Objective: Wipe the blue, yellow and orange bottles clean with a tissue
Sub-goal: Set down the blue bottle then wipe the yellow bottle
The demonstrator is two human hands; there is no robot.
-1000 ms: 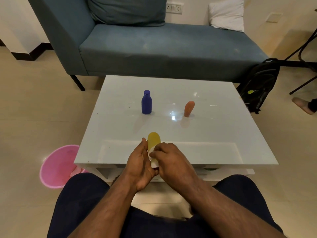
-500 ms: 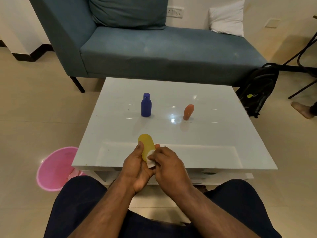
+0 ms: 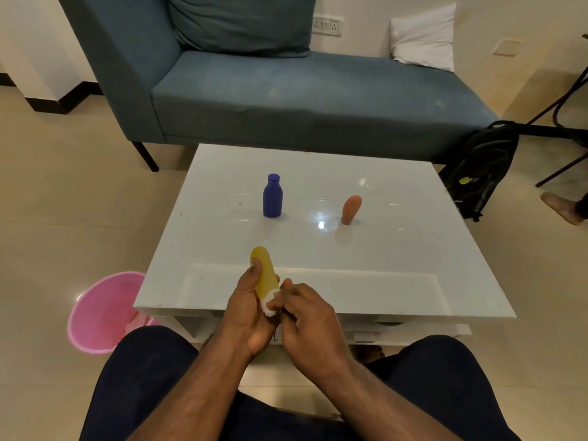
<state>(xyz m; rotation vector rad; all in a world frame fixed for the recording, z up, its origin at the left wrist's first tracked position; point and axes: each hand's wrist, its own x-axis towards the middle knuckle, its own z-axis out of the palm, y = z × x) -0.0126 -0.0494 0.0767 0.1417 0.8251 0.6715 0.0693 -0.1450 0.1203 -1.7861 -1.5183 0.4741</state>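
At the table's near edge, 6 o'clock: yellow bottle (image 3: 264,275) mid-wipe.
Left hand (image 3: 249,313) grips it; right hand (image 3: 307,316) has slid the pinched tissue (image 3: 269,308) down to its base since 1 second ago, so 1 bottle looks nearly clean.

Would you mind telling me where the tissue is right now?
In the head view, the tissue is pinched by the right hand against the lower end of the yellow bottle, which the left hand holds.
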